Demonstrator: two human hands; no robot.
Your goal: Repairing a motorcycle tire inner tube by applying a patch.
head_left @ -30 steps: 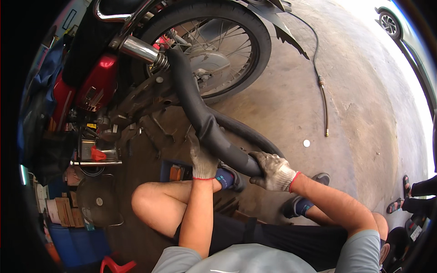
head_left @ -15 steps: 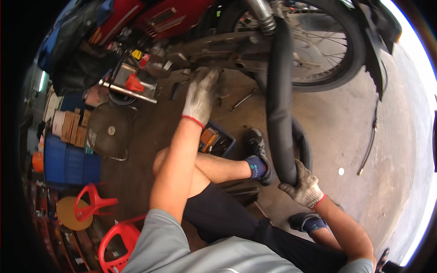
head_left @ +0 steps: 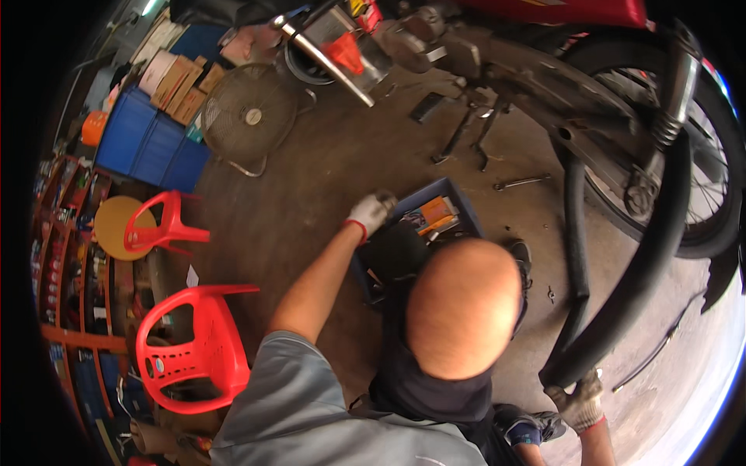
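Observation:
A thick, smooth black tube, bent back on itself at its lower end, hangs beside the motorcycle's rear shock absorber. At that lower bend, my gloved right hand is closed around the tube. My gloved left hand is over the left edge of a blue tool box, its fingers blurred, so whether it holds anything cannot be made out. Inside the box lie an orange packet and a black item. My bare knee hides the box's near right part.
A wrench lies on the floor beyond the box, below the motorcycle frame. Red plastic chairs stand at left, with a floor fan and blue bins behind. A thin black cable lies at right.
My view has swung left and down. My left hand has come from beneath the motorcycle to the tool box. My right hand still grips the black tube, which now leans toward me.

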